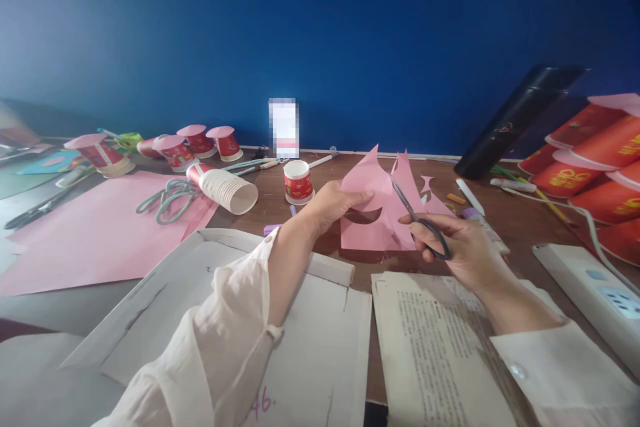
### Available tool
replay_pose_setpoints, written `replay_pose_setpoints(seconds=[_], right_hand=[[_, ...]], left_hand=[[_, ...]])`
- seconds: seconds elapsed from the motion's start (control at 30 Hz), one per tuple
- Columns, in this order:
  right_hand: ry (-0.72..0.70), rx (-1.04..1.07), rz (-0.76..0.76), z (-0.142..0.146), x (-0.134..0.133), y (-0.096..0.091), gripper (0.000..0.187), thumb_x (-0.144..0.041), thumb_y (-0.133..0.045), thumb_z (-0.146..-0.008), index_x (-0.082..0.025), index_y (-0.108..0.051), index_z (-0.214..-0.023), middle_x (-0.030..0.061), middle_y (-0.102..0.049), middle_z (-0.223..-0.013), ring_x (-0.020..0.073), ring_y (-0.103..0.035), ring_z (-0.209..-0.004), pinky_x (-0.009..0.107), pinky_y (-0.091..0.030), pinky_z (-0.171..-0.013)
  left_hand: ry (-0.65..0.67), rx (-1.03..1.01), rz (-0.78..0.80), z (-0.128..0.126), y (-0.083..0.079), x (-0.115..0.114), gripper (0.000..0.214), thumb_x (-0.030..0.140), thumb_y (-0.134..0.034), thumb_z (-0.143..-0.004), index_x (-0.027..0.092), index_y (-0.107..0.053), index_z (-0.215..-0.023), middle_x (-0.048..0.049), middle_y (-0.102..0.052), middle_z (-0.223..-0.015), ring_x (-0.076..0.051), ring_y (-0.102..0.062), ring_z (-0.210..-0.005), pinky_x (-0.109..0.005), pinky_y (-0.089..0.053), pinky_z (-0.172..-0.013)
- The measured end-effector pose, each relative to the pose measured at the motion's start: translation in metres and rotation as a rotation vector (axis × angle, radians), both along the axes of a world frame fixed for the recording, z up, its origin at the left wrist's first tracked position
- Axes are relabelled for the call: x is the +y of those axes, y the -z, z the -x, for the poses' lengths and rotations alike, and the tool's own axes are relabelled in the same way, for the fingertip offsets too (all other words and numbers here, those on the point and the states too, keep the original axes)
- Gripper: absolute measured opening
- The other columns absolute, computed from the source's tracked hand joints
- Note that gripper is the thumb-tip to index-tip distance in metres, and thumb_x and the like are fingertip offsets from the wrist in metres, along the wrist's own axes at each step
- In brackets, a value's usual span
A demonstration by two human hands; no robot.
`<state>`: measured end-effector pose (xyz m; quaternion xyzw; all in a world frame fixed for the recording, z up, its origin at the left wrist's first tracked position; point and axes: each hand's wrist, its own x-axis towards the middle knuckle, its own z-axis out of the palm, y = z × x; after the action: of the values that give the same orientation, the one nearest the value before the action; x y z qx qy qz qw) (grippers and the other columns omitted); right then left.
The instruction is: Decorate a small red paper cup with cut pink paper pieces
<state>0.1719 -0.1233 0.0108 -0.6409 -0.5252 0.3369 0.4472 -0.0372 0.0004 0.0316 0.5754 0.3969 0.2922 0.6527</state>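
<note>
My left hand [334, 205] pinches a sheet of pink paper [370, 223] by its left edge and holds it upright above the wooden table [270, 213]. The sheet has a curved hole cut out of it and jagged cut edges at the top. My right hand [457, 247] grips black-handled scissors [417, 217], fingers through the loops. The blades point up and left into the pink paper. Both sleeves are cream-coloured.
A red paper cup [299, 181] stands just behind my left hand. A stack of paper cups [223, 188] lies on its side beside grey scissors [167, 199] on a large pink sheet [95, 233]. Printed pages [435, 347], a white power strip [595, 287], red cups [595, 153] lie around.
</note>
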Motion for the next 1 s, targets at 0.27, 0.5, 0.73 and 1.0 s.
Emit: replay_pose_setpoints(seconds=[0.27, 0.5, 0.73, 1.0], right_hand=[[-0.002, 0.015, -0.006, -0.0011, -0.0007, 0.0019, 0.039, -0.056, -0.075, -0.080, -0.022, -0.078, -0.099, -0.0022, -0.062, -0.063, 0.0100, -0.054, -0.051, 0.025, -0.043, -0.051], [0.014, 0.029, 0.002, 0.0017, 0.0005, -0.0004, 0.044, -0.059, -0.075, -0.076, -0.022, -0.079, -0.099, -0.0018, -0.061, -0.060, 0.0102, -0.053, -0.049, 0.025, -0.042, -0.050], [0.016, 0.042, 0.016, 0.0031, 0.0007, -0.0026, 0.047, -0.062, -0.075, -0.075, -0.021, -0.078, -0.098, -0.0023, -0.059, -0.061, 0.0104, -0.052, -0.050, 0.026, -0.042, -0.051], [-0.001, 0.021, 0.017, 0.0033, 0.0018, -0.0032, 0.047, -0.062, -0.074, -0.077, -0.020, -0.078, -0.098, -0.0011, -0.059, -0.060, 0.0122, -0.053, -0.051, 0.028, -0.043, -0.050]], left_hand=[[0.007, -0.027, 0.002, 0.0009, 0.0025, 0.0012, 0.042, 0.042, -0.082, -0.074, 0.011, -0.076, -0.101, -0.0164, -0.076, -0.106, -0.029, -0.072, -0.092, -0.043, -0.055, -0.089], [-0.025, -0.066, 0.006, 0.0000, 0.0046, 0.0032, 0.045, 0.041, -0.084, -0.072, 0.012, -0.075, -0.105, -0.0161, -0.076, -0.108, -0.029, -0.071, -0.097, -0.041, -0.055, -0.090], [-0.040, -0.057, 0.027, -0.0001, 0.0060, 0.0035, 0.043, 0.041, -0.084, -0.071, 0.014, -0.076, -0.102, -0.0138, -0.077, -0.099, -0.029, -0.072, -0.095, -0.038, -0.055, -0.086], [-0.048, -0.083, 0.029, -0.0021, 0.0053, 0.0014, 0.039, 0.039, -0.083, -0.073, 0.014, -0.075, -0.102, -0.0132, -0.077, -0.104, -0.028, -0.072, -0.093, -0.040, -0.056, -0.086]])
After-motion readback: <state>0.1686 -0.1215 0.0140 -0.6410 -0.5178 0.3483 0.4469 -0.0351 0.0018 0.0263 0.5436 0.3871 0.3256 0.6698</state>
